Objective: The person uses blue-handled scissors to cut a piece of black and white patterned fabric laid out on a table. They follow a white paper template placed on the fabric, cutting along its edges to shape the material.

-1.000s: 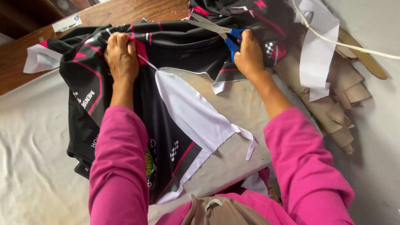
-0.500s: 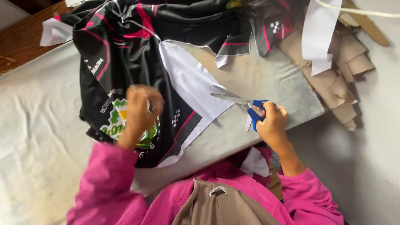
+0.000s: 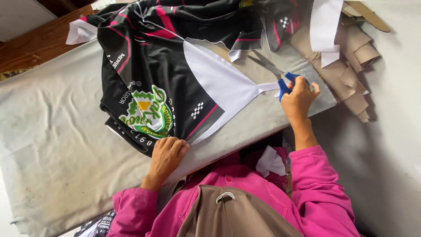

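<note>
A black printed fabric panel point(image 3: 153, 74) with pink stripes, a green and yellow emblem and a white paper margin point(image 3: 223, 85) lies spread on the grey-covered table point(image 3: 57, 145). My left hand point(image 3: 166, 154) presses on the near edge of the fabric, fingers curled over its hem. My right hand point(image 3: 299, 98) grips blue-handled scissors point(image 3: 278, 77) at the table's right side, blades pointing away over the cloth, beside the narrow tip of the white margin. Both arms wear pink sleeves.
A stack of brown cardboard pieces point(image 3: 351, 66) and a white paper strip point(image 3: 325, 26) lie at the table's right end. Bare wood point(image 3: 39, 44) shows at the far left. A white scrap point(image 3: 269, 161) rests on my lap. Grey floor lies to the right.
My left hand came back from the far part of the fabric to its near edge. My right hand with the scissors moved from the far side to the right table edge.
</note>
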